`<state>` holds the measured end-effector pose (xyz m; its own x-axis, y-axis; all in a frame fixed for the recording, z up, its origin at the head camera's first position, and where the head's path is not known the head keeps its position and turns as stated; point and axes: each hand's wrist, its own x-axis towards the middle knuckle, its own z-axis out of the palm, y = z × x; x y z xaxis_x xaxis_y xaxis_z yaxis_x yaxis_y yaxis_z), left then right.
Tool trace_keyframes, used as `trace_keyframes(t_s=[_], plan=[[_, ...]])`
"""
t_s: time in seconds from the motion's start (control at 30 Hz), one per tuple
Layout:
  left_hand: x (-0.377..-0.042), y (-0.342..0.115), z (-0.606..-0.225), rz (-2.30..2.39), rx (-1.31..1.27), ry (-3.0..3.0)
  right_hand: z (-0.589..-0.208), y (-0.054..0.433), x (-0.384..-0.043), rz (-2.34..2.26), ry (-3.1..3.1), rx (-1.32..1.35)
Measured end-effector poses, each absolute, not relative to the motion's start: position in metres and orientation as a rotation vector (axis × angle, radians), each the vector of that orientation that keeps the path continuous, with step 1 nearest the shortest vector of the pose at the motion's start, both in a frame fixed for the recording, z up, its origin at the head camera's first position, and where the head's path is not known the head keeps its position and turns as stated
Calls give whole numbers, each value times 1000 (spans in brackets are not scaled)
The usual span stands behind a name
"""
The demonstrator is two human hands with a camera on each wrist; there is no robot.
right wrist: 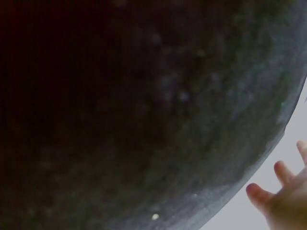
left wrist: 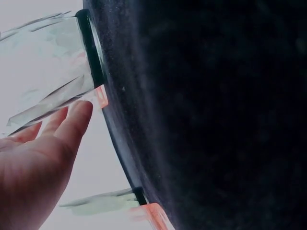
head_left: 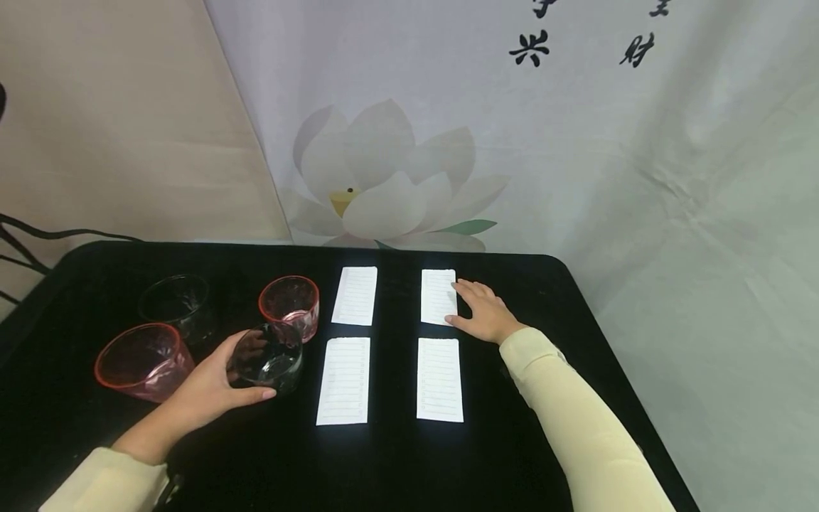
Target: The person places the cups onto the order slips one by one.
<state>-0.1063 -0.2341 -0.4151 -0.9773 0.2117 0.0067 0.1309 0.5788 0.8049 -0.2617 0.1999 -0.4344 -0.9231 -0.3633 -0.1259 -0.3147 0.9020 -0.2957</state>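
Observation:
My left hand point(head_left: 206, 387) grips a clear glass point(head_left: 274, 368), thumb on its near side and fingers round the far left side. In the left wrist view the fingers point(left wrist: 79, 120) lie against the wall of that glass point(left wrist: 48, 62). Just behind it stands a smaller pink glass with a red rim point(head_left: 309, 320). My right hand point(head_left: 486, 316) rests at the right edge of the far right white lined card point(head_left: 438, 297), fingers spread and holding nothing. Only part of the right hand point(right wrist: 290, 203) shows in the right wrist view.
A large pink glass point(head_left: 160, 377) and another clear glass point(head_left: 195, 323) stand at the left. Three more lined cards lie mid-table: far left point(head_left: 355, 296), near left point(head_left: 344, 381) and near right point(head_left: 439, 380). Behind the black table point(head_left: 397, 462) hangs a printed cloth point(head_left: 397, 57).

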Motion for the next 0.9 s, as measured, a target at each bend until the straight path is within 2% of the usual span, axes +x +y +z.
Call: trace_keyframes(t_s=[0.9], plan=[[-103,-232,-410,1412,303,2700,-443,196,-267,-276,2840,-461]])
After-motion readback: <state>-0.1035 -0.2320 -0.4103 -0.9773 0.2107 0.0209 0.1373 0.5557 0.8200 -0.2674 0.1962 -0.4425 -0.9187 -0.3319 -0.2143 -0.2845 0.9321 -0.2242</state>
